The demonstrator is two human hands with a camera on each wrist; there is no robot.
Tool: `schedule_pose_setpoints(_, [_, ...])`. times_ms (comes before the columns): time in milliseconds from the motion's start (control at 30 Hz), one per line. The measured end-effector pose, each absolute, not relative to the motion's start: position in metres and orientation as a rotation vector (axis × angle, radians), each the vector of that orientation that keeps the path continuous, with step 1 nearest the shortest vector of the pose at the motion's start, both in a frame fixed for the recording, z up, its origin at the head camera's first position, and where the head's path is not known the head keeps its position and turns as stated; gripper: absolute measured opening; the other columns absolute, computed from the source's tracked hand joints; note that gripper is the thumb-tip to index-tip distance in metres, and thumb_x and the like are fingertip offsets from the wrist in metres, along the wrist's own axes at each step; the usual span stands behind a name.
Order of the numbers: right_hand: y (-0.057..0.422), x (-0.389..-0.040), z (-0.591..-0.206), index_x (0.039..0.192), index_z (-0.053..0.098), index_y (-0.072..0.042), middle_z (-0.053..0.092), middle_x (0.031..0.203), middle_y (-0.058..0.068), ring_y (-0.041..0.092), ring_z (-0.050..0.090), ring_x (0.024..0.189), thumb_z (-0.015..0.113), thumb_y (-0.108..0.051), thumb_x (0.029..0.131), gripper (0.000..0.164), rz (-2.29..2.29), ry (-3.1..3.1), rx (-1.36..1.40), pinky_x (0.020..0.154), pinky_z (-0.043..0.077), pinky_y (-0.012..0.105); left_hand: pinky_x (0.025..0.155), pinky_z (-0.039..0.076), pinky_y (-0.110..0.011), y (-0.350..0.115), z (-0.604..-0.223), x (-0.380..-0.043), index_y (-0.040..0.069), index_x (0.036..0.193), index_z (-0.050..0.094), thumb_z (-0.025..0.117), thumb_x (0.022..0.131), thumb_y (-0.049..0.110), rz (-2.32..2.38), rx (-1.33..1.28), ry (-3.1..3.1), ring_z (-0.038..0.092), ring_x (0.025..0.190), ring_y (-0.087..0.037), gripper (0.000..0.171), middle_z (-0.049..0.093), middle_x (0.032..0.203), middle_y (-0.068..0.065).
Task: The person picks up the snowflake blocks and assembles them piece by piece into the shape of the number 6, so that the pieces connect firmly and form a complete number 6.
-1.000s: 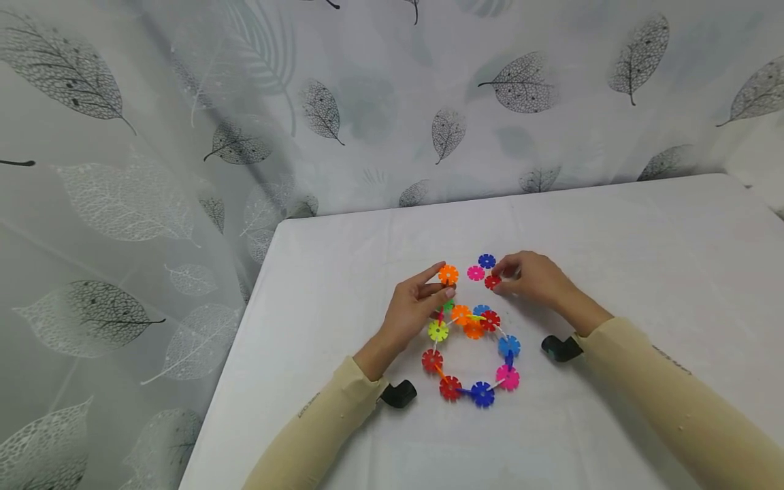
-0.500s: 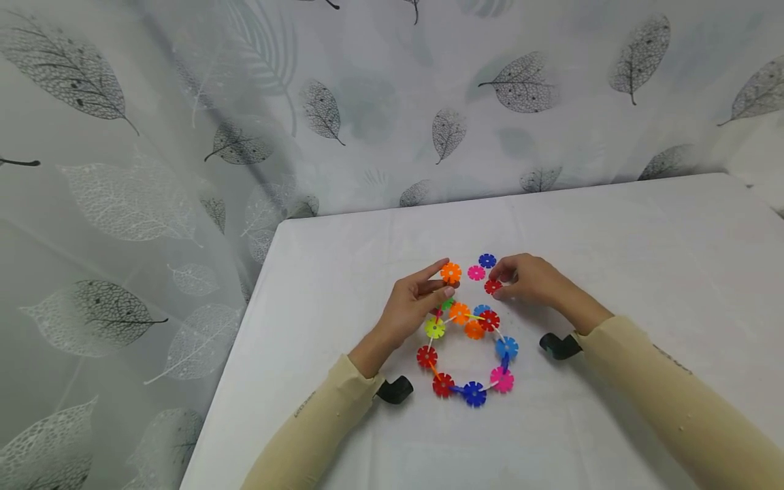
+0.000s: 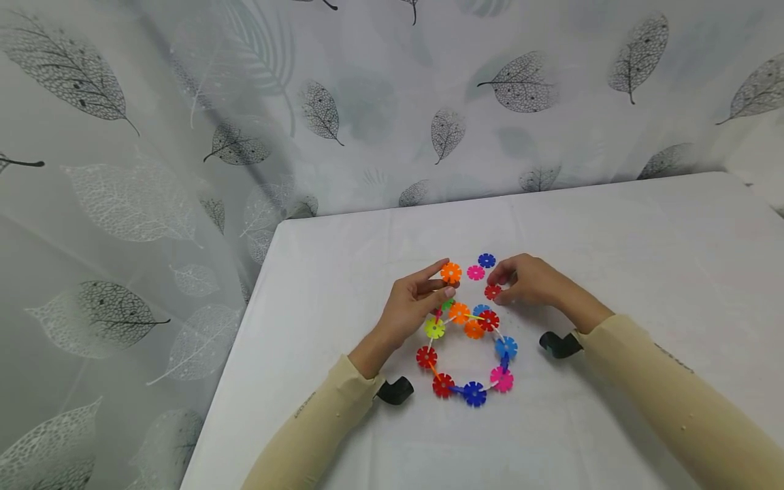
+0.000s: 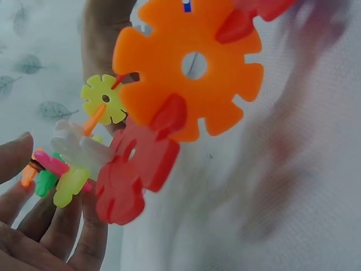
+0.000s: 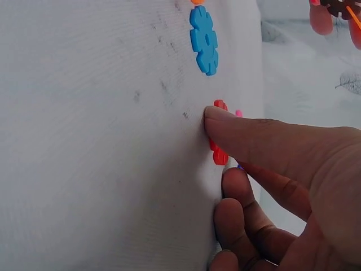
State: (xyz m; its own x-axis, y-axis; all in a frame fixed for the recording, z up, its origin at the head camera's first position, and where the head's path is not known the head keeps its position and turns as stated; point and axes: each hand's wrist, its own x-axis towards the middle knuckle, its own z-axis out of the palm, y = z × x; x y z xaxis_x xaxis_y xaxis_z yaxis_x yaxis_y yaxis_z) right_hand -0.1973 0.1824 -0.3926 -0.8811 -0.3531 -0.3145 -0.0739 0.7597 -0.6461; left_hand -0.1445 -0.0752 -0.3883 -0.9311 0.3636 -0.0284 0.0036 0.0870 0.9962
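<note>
My left hand (image 3: 412, 304) holds the upper end of a chain of notched plastic flower discs, with the orange disc (image 3: 450, 273) at its fingertips. The chain forms a loop of several colours, down to a dark blue disc (image 3: 474, 394) at its near side. In the left wrist view, a larger orange disc (image 4: 225, 84) and a red disc (image 4: 132, 169) come close to the camera. My right hand (image 3: 528, 280) pinches a loose red disc (image 3: 493, 292) at the table between thumb and fingers; the thumb (image 5: 231, 127) covers part of it in the right wrist view.
Beyond the right hand's fingers, a loose pink disc (image 3: 476, 273) and a dark blue disc (image 3: 486, 260) lie on the white-covered table (image 3: 643, 252). Black angled pieces (image 3: 395, 390) show at both sleeve cuffs. A leaf-print curtain (image 3: 380, 102) hangs behind and to the left.
The red disc at my right fingers has slid a little toward me, away from the pink and blue discs. My left hand and the chain have shifted slightly, the loop's near side going left.
</note>
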Motion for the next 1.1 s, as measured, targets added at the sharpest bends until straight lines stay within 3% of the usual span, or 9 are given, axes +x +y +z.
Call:
schedule_pose_setpoints(300, [0.183, -0.197, -0.393, 0.105, 0.065, -0.005, 0.064, 0.098, 0.009, 0.027, 0.059, 0.092, 0.084, -0.013, 0.082, 0.031, -0.940, 2.573, -0.327, 0.080, 0.057, 0.037, 0.091, 0.056, -0.031, -0.073, -0.390, -0.143, 0.029, 0.149, 0.053, 0.070, 0.097, 0.016, 1.934, 0.317, 2.129, 0.069, 0.109, -0.018, 0.056, 0.072, 0.120, -0.014])
schedule_pose_setpoints(467, [0.180, -0.195, -0.391, 0.111, 0.066, -0.004, 0.071, 0.097, 0.007, 0.024, 0.066, 0.082, 0.076, -0.018, 0.092, 0.026, -1.102, 2.570, -0.346, 0.073, 0.058, 0.034, 0.092, 0.055, -0.031, -0.072, -0.391, -0.142, 0.029, 0.147, 0.056, 0.071, 0.097, 0.017, 1.959, 0.306, 2.114, 0.069, 0.110, -0.018, 0.054, 0.073, 0.118, -0.012])
schedule_pose_setpoints(600, [0.175, -0.194, -0.385, 0.121, 0.069, -0.007, 0.075, 0.094, 0.005, 0.023, 0.070, 0.077, 0.070, -0.023, 0.097, 0.029, -1.253, 2.529, -0.394, 0.079, 0.058, 0.042, 0.092, 0.056, -0.031, -0.071, -0.391, -0.142, 0.028, 0.146, 0.056, 0.071, 0.096, 0.018, 1.967, 0.313, 2.111, 0.070, 0.109, -0.018, 0.053, 0.074, 0.116, -0.008])
schedule_pose_setpoints(800, [0.167, -0.189, -0.375, 0.123, 0.072, -0.007, 0.076, 0.102, 0.007, 0.020, 0.073, 0.085, 0.067, -0.029, 0.100, 0.032, -1.484, 2.476, -0.377, 0.084, 0.055, 0.049, 0.091, 0.056, -0.032, -0.071, -0.391, -0.141, 0.027, 0.145, 0.058, 0.073, 0.095, 0.017, 1.982, 0.309, 2.102, 0.071, 0.106, -0.019, 0.053, 0.074, 0.114, -0.007])
schedule_pose_setpoints(1100, [0.164, -0.182, -0.361, 0.127, 0.070, -0.004, 0.076, 0.104, 0.010, 0.018, 0.074, 0.088, 0.067, -0.035, 0.099, 0.042, -1.654, 2.381, -0.231, 0.077, 0.052, 0.035, 0.091, 0.056, -0.032, -0.069, -0.392, -0.140, 0.027, 0.143, 0.061, 0.075, 0.094, 0.018, 1.986, 0.303, 2.116, 0.071, 0.105, -0.020, 0.052, 0.075, 0.113, -0.008])
